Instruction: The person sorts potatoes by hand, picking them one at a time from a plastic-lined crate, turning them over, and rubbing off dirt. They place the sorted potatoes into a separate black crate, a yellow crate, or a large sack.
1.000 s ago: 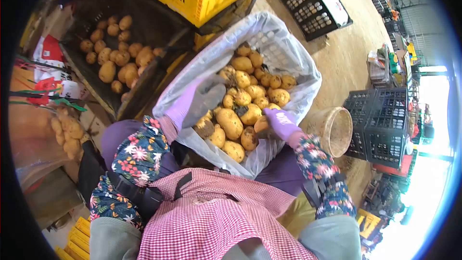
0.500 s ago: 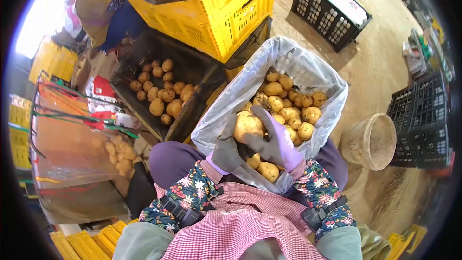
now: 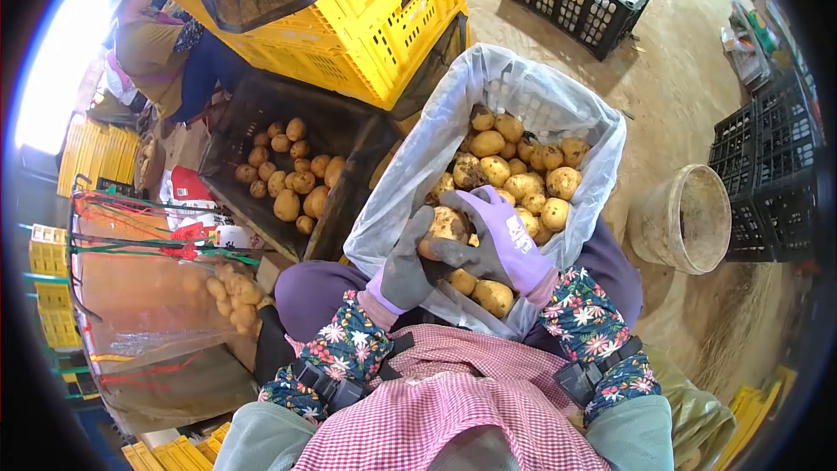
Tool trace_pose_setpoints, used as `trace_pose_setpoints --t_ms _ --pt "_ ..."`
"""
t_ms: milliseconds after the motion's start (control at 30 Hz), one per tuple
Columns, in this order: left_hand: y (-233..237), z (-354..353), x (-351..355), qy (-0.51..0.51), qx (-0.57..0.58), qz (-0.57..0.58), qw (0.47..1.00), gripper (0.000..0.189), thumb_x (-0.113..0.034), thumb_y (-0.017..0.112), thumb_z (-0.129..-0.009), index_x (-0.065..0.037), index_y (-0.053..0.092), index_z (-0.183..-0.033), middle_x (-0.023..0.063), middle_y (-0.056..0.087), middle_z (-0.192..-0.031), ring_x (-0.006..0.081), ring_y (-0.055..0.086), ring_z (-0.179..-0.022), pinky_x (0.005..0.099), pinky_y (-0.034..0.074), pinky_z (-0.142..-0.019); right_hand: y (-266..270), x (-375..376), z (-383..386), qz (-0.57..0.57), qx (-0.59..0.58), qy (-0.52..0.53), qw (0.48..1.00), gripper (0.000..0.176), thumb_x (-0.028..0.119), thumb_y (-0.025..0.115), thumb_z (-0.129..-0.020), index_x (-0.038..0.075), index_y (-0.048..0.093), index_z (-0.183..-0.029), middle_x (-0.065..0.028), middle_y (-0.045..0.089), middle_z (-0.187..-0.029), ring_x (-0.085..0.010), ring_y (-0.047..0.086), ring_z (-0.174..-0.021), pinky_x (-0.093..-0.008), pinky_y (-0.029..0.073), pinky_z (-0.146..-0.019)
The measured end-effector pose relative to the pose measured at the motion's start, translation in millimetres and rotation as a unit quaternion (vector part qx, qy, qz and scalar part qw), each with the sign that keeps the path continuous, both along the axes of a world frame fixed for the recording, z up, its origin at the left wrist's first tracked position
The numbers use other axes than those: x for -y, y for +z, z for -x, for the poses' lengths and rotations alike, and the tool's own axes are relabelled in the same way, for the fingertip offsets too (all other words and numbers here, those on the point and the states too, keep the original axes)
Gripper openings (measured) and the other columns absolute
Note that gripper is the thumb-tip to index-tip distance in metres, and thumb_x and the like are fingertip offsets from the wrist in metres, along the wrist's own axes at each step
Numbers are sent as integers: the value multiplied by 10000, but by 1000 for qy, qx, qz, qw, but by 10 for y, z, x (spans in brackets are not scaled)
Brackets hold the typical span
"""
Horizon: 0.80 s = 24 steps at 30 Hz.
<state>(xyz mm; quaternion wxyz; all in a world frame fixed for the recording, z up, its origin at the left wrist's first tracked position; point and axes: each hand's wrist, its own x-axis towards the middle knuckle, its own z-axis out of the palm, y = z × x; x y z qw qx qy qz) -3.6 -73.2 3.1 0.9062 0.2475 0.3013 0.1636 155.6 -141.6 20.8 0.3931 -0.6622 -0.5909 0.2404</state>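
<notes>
Both my hands wear purple gloves with dark grey palms and fingers. Between them is one large potato point(image 3: 448, 226) with a dark dirt patch, held over the near part of a crate lined with clear plastic point(image 3: 575, 105). My left hand point(image 3: 406, 266) wraps its left side and underside. From the right, my right hand point(image 3: 497, 240) closes over it, fingers across the top and thumb in front. Several loose potatoes point(image 3: 523, 185) lie in the lined crate beyond my hands, and a couple point(image 3: 493, 297) lie nearer to me.
Left of the lined crate stands a dark-lined crate point(image 3: 353, 135) with several potatoes. Behind are stacked yellow crates point(image 3: 375, 35) and a black crate point(image 3: 571, 4). A bucket point(image 3: 684, 222) stands right. A mesh bag point(image 3: 157, 288) and a seated person point(image 3: 166, 57) are left.
The potato between my hands has been turned and now shows a dark dirty patch. My view has shifted slightly. Both hands still hold it.
</notes>
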Motion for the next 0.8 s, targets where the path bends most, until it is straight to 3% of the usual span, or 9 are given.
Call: trace_pose_setpoints --t_ms 133,300,400,500,533,633,667,700,800 --pt "-122 136 -29 -54 70 -17 996 574 -489 537 -909 -44 504 -1269 117 638 -1127 261 675 -914 343 577 -745 -190 -45 -8 -1 -211 7 978 217 178 609 -905 0 617 -1030 -93 614 -889 -169 567 -807 -297 469 -726" --pt "-225 137 -118 -65 175 148 971 685 -599 436 -915 -54 455 -1329 155 600 -1200 295 653 -969 384 553 -800 -277 -157 -28 -70 -209 -103 970 306 207 643 -852 1 597 -1073 -165 624 -927 -297 600 -876 -372 476 -778" --pt "-178 120 -141 -28 67 50 996 563 -488 462 -944 -103 442 -1354 70 493 -1357 254 469 -1259 442 378 -1065 -54 -83 -33 -69 -117 12 991 462 243 685 -838 10 539 -1209 -179 588 -1124 -305 561 -1067 -383 439 -915" --pt "-338 118 -64 0 63 -32 998 537 -457 470 -953 -105 437 -1358 75 490 -1358 252 468 -1259 444 365 -1078 -127 -68 19 -16 -106 70 992 615 269 768 -768 9 519 -1266 -195 556 -1226 -324 531 -1160 -396 411 -994" --pt "-465 137 -24 -91 -88 -462 878 520 -430 467 -964 -100 427 -1364 79 491 -1355 264 468 -1256 446 368 -1081 -249 -75 43 -106 -27 16 994 551 274 760 -768 20 555 -1211 -184 587 -1163 -343 555 -1100 -404 435 -950" --pt "-521 64 -22 -97 -168 -566 801 510 -400 493 -958 -94 423 -1360 80 499 -1349 249 488 -1238 436 334 -1111 -195 -97 31 -186 -14 2 983 381 212 718 -798 15 614 -1107 -168 641 -1044 -354 606 -988 -399 480 -882" --pt "-481 10 43 57 -81 -245 964 494 -384 496 -955 -82 434 -1341 82 514 -1333 236 508 -1218 432 322 -1121 -184 -76 37 -86 -212 -53 972 332 175 694 -809 10 621 -1088 -169 648 -1021 -356 614 -965 -399 488 -872" --pt "-431 26 57 56 -84 -243 965 494 -384 496 -955 -82 434 -1341 82 514 -1333 236 508 -1218 432 322 -1121 -176 -54 56 19 -400 -107 910 286 138 670 -819 5 628 -1069 -169 654 -997 -358 622 -942 -399 496 -861" --pt "-440 -27 -12 -15 -101 -502 859 519 -432 426 -972 -68 438 -1341 91 535 -1291 257 539 -1176 435 421 -1045 26 -75 2 -15 -236 -54 970 389 231 664 -844 9 590 -1154 -195 623 -1101 -349 591 -1049 -412 458 -936"
